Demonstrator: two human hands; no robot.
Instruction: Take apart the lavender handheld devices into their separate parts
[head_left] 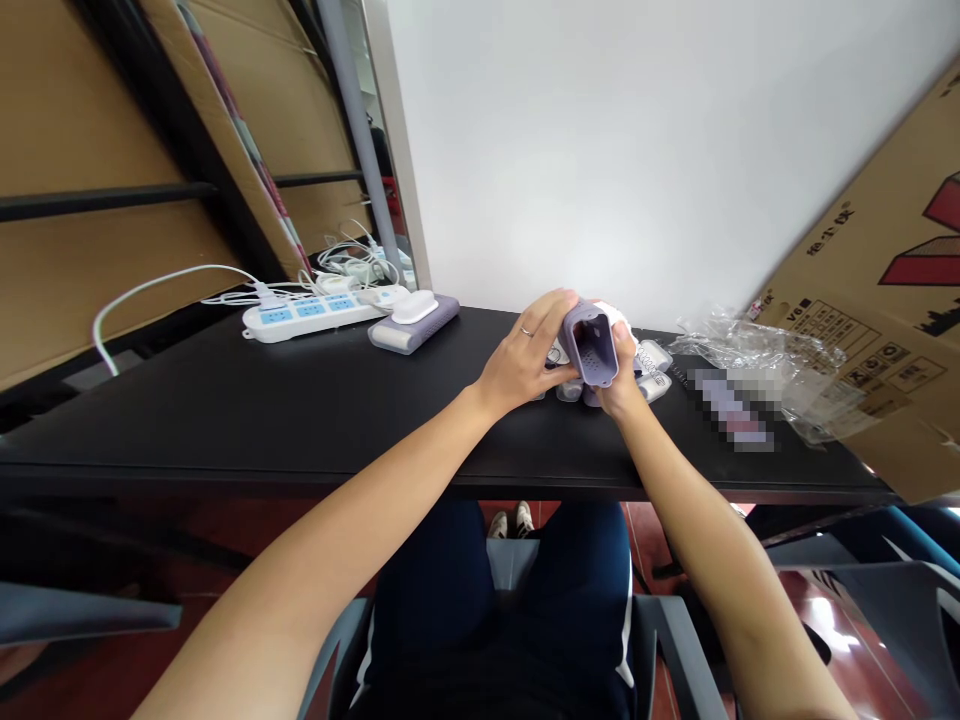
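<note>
Both of my hands hold a hollow purple plastic casing [598,350] above the table, its open end turned toward me and rows of small holes showing on its inner wall. My left hand [529,345], wearing a ring, is closed around the left side of the casing. On its right side my right hand [621,375] grips it, the thumb near the upper rim. Something white partly shows behind the casing, largely hidden. Small clear-and-white pieces [654,368] lie on the table beyond my right hand, and other items under the casing are mostly covered.
On the black table [300,410], a purple-and-white box [415,325] bears a white rounded piece [415,307]. Left of it lies a white power strip [315,315] with tangled cables. Crumpled clear plastic [757,350] and a blurred-out item [731,408] lie right, by a large cardboard box [877,300].
</note>
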